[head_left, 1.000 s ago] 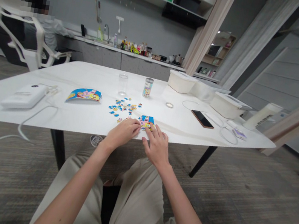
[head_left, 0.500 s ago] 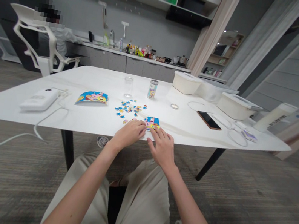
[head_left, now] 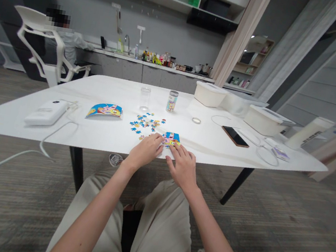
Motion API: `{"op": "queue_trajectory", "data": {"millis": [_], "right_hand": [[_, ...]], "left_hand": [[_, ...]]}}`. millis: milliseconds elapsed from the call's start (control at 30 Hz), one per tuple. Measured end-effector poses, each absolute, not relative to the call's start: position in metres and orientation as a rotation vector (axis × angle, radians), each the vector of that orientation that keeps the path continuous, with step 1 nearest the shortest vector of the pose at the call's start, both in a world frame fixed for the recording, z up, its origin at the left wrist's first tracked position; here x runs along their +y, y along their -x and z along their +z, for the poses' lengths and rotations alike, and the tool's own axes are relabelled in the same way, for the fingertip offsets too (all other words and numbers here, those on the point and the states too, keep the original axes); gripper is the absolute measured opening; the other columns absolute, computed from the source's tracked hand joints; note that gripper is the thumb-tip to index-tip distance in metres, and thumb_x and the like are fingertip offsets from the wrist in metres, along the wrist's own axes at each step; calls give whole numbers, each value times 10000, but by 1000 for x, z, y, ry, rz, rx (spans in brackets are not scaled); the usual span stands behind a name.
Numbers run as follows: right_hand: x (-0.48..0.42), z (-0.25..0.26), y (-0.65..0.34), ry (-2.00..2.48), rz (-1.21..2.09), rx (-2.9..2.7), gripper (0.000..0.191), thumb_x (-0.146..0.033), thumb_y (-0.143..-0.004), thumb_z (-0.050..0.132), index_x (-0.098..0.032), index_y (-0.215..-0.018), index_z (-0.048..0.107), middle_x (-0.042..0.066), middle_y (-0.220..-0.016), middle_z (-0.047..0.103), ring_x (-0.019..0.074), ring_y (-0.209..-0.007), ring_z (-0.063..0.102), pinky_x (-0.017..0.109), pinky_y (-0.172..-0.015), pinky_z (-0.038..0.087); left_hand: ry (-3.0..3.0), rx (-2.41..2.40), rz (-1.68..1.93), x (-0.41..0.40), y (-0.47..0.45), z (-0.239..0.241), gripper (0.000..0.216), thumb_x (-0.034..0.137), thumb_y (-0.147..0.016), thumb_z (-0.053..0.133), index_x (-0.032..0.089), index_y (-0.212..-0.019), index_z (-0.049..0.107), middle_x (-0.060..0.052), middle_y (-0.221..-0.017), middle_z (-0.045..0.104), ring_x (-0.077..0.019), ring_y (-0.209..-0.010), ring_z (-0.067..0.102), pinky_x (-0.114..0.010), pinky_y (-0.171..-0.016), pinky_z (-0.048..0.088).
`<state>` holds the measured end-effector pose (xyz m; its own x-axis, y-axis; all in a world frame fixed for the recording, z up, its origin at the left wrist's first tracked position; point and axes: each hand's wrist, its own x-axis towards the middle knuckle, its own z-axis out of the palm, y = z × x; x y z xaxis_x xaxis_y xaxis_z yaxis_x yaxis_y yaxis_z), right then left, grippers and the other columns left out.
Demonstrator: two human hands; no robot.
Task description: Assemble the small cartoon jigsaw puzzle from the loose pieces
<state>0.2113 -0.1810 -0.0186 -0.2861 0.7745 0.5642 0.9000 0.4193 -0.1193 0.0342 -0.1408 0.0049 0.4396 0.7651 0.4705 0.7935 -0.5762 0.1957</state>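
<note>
Our two hands have hardly shifted in the last second and stay on the near edge of the small joined puzzle (head_left: 172, 137) at the counter's (head_left: 105, 135) front. Our right hand (head_left: 183, 168) lies flat, fingers spread on it. Our left hand (head_left: 146, 150) curls beside it; we cannot tell if it pinches a piece. Loose pieces (head_left: 146, 121), a picture card (head_left: 105, 110) and a jar (head_left: 172, 101) lie beyond, unblocked.
</note>
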Motion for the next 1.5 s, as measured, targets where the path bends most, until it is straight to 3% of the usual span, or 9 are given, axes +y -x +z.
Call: {"op": "queue_trajectory", "data": {"millis": [200, 433, 633, 867, 1233, 1500], "right_hand": [[-182, -18, -212, 1412, -300, -2124, 439, -401, -977, 424, -197, -1354, 518, 107, -1384, 568, 243, -1287, 473, 403, -1007, 317], [-180, -20, -212, 1409, -306, -2128, 430, -405, -977, 422, -202, -1339, 533, 116, -1385, 566, 255, -1286, 473, 416, -1008, 312], [-179, -22, -212, 1403, -317, -2124, 424, -401, -974, 428, -202, -1331, 541, 118, -1380, 569, 256, -1282, 479, 415, -1002, 320], [-179, -22, -211, 1422, -318, -2117, 411, -399, -976, 435, -202, -1319, 547, 105, -1394, 561, 251, -1289, 478, 420, -1010, 307], [-175, -31, -213, 1342, -411, -2100, 406, -383, -975, 428, -196, -1309, 566, 115, -1357, 594, 269, -1255, 519, 427, -967, 341], [-177, -29, -214, 1351, -453, -2120, 405, -386, -983, 411, -193, -1299, 573, 104, -1358, 594, 258, -1246, 531, 418, -961, 358]], "left_hand": [[2393, -1716, -906, -143, -35, 5, 213, 123, -904, 417, 145, -1057, 563, -128, -1084, 601, -245, -1053, 574, -390, -940, 467], [2538, -1557, -804, -146, -33, 4, 302, 90, -909, 380, 177, -1138, 557, -111, -1172, 599, -238, -1081, 569, -393, -964, 445], [2506, -1564, -766, -149, -34, 4, 250, 133, -938, 370, 168, -1097, 559, -110, -1115, 618, -236, -1038, 583, -390, -936, 453], [2458, -1539, -756, -151, -36, 0, 235, 190, -965, 363, 139, -1084, 559, -143, -1188, 607, -247, -1114, 569, -397, -975, 433], [2439, -1577, -723, -153, -38, -2, 214, 212, -972, 384, 179, -1059, 576, -114, -1126, 634, -233, -1092, 582, -382, -959, 467], [2401, -1594, -742, -156, -38, 1, 211, 200, -968, 404, 158, -1118, 546, -111, -1222, 602, -202, -1143, 575, -345, -977, 474]]}}
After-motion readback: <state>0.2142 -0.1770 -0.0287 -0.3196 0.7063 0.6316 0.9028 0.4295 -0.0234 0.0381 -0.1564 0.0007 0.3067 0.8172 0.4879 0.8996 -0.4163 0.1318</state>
